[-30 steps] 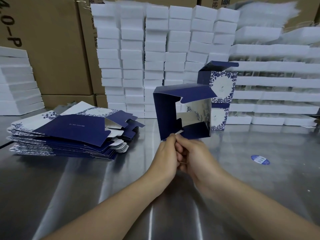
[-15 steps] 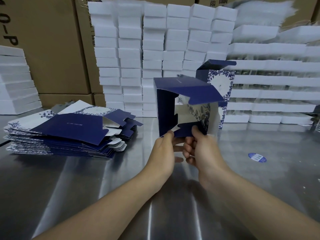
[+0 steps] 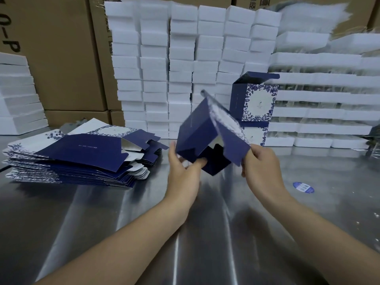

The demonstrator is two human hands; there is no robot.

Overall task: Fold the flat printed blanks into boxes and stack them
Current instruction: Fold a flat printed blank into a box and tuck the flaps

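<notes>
A half-folded navy and white floral box is held tilted above the steel table, blurred by motion. My left hand grips its lower left corner, fingers curled under a bottom flap. My right hand pinches the edge of its right panel. A pile of flat printed blanks lies on the table at the left. Two folded boxes stand stacked behind the held box, the top one with its lid flap up.
White foam blocks are stacked in tall columns along the back, with more white trays at the right and far left. Brown cartons stand behind. A blue round sticker lies on the table at the right.
The box has been turned from open-side-facing-me to a tilted, corner-up pose. My hands have moved apart, the right one out to the panel's edge.
</notes>
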